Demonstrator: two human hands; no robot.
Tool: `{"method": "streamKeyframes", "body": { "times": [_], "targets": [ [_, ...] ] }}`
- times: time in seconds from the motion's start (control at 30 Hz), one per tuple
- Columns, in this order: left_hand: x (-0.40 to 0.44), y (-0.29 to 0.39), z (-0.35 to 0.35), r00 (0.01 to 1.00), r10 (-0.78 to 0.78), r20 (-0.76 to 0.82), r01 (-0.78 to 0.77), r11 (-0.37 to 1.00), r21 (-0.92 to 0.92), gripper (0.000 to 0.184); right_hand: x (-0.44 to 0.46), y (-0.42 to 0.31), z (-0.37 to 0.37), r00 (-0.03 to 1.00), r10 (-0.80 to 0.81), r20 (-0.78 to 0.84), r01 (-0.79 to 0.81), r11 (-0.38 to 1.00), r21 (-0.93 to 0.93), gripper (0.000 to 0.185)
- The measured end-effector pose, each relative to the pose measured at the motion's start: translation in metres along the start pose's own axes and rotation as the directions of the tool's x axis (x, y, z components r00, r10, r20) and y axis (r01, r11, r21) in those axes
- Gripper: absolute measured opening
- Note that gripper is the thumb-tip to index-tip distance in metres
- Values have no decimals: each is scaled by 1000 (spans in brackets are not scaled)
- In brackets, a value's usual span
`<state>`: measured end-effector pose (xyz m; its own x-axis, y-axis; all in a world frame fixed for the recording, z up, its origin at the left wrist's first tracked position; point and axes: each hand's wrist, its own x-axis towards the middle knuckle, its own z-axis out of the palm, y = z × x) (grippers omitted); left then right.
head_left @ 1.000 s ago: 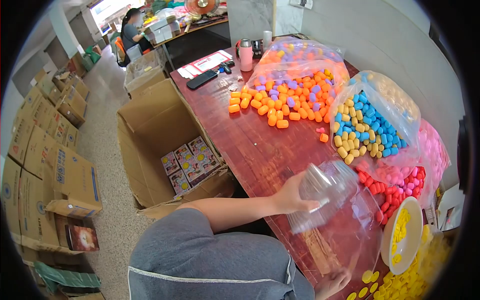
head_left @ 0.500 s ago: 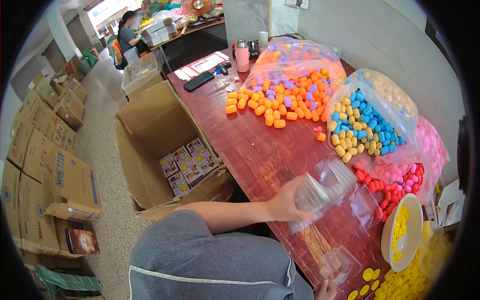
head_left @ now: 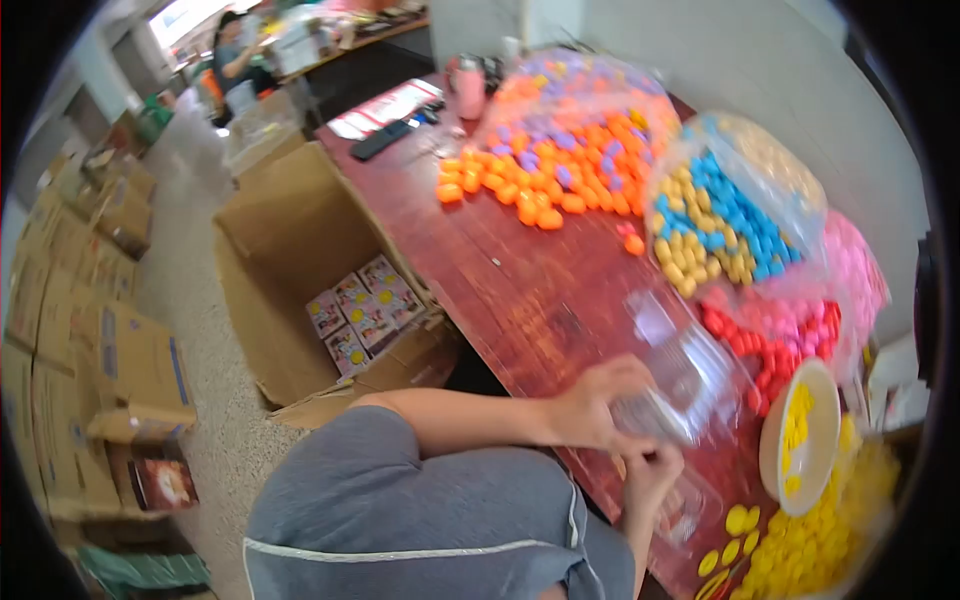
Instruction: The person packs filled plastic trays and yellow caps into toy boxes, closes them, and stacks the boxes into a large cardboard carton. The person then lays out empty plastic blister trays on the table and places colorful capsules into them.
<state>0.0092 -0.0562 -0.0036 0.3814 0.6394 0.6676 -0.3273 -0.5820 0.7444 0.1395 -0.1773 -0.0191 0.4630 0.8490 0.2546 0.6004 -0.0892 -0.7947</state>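
Observation:
My left hand is closed around a stack of clear plastic blister packs, held over the right part of the reddish table. At the near end of the stack, my right hand has its fingers pinched against the plastic. Exactly which edge those fingers hold is blurred. Another clear plastic piece lies beside my right hand. More clear plastic rests behind the stack. Several yellow discs lie just right of my right hand.
Bags spill orange and purple pieces, blue and tan pieces, and red pieces. A cream bowl stands by a yellow pile. Left of the table, an open carton holds printed boxes. A person sits far back.
My right hand has come up from the table's near edge to the stack in my left hand. The stack has shifted slightly right, and the camera view has moved.

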Motion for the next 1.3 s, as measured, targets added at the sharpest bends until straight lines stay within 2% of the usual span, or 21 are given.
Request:
{"method": "streamKeyframes", "body": {
  "times": [0.03, 0.13, 0.17, 0.2, 0.27, 0.3, 0.37, 0.47, 0.53, 0.7, 0.73, 0.77, 0.8, 0.87, 0.9, 0.93, 0.97, 1.03, 1.1, 1.23, 1.3],
  "targets": [
    [1, 1, -5, 1000, -24, 0, 24, 998, 63, 47, 1, 3, 1, 999, 35, -3, -35, 999, 41, 17],
    [-2, -4, -23, 997, -73, 20, 70, 989, 127, 50, 7, -13, -1, 992, 25, 124, -87, 847, 524, 32],
    [-1, -2, -30, 995, -99, 30, 93, 983, 156, 51, 10, -11, -1, 994, -4, 113, -60, 826, 560, 28],
    [-6, -7, -38, 966, -254, -40, 257, 961, 106, 51, 8, -3, -3, 994, -35, 101, -32, 805, 593, 24],
    [-3, -11, -72, 882, -425, -201, 452, 885, 111, 51, -5, 16, -13, 993, 102, 66, -120, 733, 669, 21],
    [1, -9, -86, 725, -586, -362, 603, 794, -79, 50, -13, 25, -17, 978, 194, 72, -180, 626, 759, 19],
    [-3, -29, -129, 847, -309, -433, 420, 888, 188, 48, -24, 38, -20, 936, 332, 119, -242, 358, 902, 14],
    [-5, -41, -157, 779, -341, -527, 396, 918, -7, 49, -42, 40, -2, 883, 410, 227, -428, 507, 748, 9],
    [-5, -40, -158, 773, -321, -547, 322, 942, -98, 48, -55, 38, 14, 777, 584, 234, -502, 351, 790, 2],
    [-8, -42, -137, 758, -355, -547, 318, 934, -166, 50, -50, 30, 5, 578, 654, 488, -769, 236, 595, 15],
    [-8, -39, -132, 763, -345, -547, 315, 937, -151, 51, -50, 34, -6, 560, 602, 569, -828, 397, 396, 21],
    [-12, -37, -132, 753, -366, -546, 393, 917, -73, 55, -48, 38, -19, 523, 550, 651, -810, 557, 180, 26],
    [-12, -31, -124, 783, -388, -486, 425, 904, -36, 58, -44, 29, -26, 579, 538, 613, -742, 660, 121, 21],
    [-4, -5, -99, 809, -491, -324, 500, 864, -61, 61, -25, -6, -34, 828, 348, 440, -428, 899, 93, 16],
    [-4, -8, -82, 903, -254, -347, 255, 966, -44, 60, -13, -27, -27, 918, 215, 332, -280, 946, 162, 14],
    [-3, -8, -70, 940, -140, -312, 167, 984, 63, 58, -2, -45, -17, 975, 74, 210, -122, 966, 227, 14],
    [-1, -13, -62, 980, 19, -199, 17, 984, 175, 59, 7, -54, -9, 968, -1, 249, -67, 962, 265, 14],
    [-2, -10, -42, 992, 98, -85, -86, 987, 137, 60, 20, -65, 4, 947, -276, 163, 285, 958, -30, 14],
    [-1, -6, -36, 990, 55, -130, -51, 998, 38, 57, 25, -61, 12, 932, -313, 181, 314, 949, 25, 14],
    [5, -3, -57, 987, 103, -127, -87, 989, 120, 55, 35, -52, 23, 951, -236, 199, 220, 970, 100, 15],
    [6, -2, -70, 988, 62, -143, -39, 986, 160, 53, 43, -57, 25, 951, -213, 222, 150, 951, 270, 13]
  ]
}}
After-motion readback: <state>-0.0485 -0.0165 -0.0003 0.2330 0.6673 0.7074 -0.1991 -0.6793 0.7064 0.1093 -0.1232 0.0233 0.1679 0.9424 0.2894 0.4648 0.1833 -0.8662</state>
